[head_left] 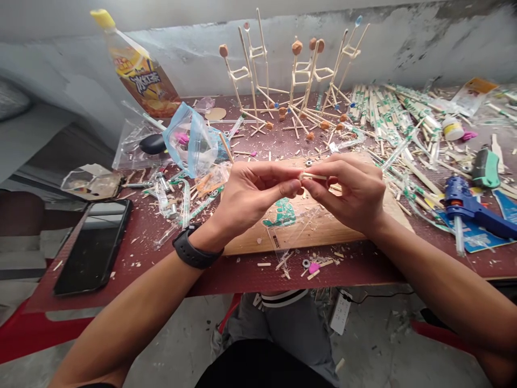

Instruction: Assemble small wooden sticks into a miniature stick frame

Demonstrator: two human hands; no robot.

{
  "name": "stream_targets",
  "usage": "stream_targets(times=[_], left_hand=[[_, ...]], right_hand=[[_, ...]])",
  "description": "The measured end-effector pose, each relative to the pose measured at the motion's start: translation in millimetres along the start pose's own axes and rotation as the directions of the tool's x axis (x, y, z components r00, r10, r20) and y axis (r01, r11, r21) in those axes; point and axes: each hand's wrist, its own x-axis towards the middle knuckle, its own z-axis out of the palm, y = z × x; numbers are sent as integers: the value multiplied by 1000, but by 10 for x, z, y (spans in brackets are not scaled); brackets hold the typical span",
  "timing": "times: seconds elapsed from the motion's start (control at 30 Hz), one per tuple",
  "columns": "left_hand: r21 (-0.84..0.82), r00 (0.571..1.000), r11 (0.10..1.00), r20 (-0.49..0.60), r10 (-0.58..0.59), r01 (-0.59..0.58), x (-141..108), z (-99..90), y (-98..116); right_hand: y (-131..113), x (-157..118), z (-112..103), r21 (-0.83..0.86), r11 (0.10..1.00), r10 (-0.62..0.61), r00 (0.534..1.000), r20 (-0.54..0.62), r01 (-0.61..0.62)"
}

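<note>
From where I stand, the black, glossy-screened phone lies at the far left, close to the table's front edge; a careless left elbow could sweep it off. Next comes the crumpled blue-and-clear plastic bag, which a passing sleeve might drag through the scraps. The left hand pinches one end of a short, pale wooden stick between thumb and forefinger, above the flat, light-brown wooden board. Behind, the spindly pale stick frames with orange-brown lumps look easy to topple if a knuckle reaches too far. The right hand pinches the stick's other end; uneven pressure between the two could snap it or flick it into the litter. Far right, the blue plastic glue gun could burn a stray forearm if hot, which I can't tell.
</note>
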Motion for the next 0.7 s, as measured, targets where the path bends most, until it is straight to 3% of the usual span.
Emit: stream_targets(times=[0.4,0.57,0.7], left_hand=[[-30,1000,1000,21,-4,5,-13,5,5],[25,999,999,-35,-31,32,-10,22,10],[110,998,994,-66,17,-10,-6,34,-7]], right_hand=[[4,-12,7,2,999,-37,999,36,37],[8,-18,9,5,1000,-22,998,60,21],[-3,-16,-18,18,1000,0,997,82,-1]])
